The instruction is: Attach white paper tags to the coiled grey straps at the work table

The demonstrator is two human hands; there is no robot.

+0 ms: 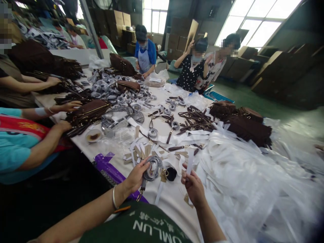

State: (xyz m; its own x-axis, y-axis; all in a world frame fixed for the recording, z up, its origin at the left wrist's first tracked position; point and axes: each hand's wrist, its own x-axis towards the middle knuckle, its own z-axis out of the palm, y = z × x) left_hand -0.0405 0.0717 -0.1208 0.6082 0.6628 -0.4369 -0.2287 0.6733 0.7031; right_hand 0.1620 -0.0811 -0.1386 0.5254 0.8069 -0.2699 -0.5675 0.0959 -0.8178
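My left hand [134, 177] is closed on a coiled strap [153, 168] that looks wrapped in grey or clear plastic. A gold-coloured clasp [139, 195] hangs from its dark end. My right hand [194, 189] pinches a narrow white strip [189, 163], held upright. Between my hands, a round black item [171, 173] lies on the table beside a gold ring. Just beyond my hands is a loose pile of white and tan strips [141, 152]. Farther on lie brown straps with metal clasps [194, 119] and another wrapped coil [153, 132].
Clear plastic bags [243, 172] heap up on the right, near brown bags [248, 126]. Purple tape [111, 168] runs along the table's left edge. At left, a co-worker's hands touch a brown bag [87, 113]. Many wrapped coils [108, 86] cover the far side, where other people stand.
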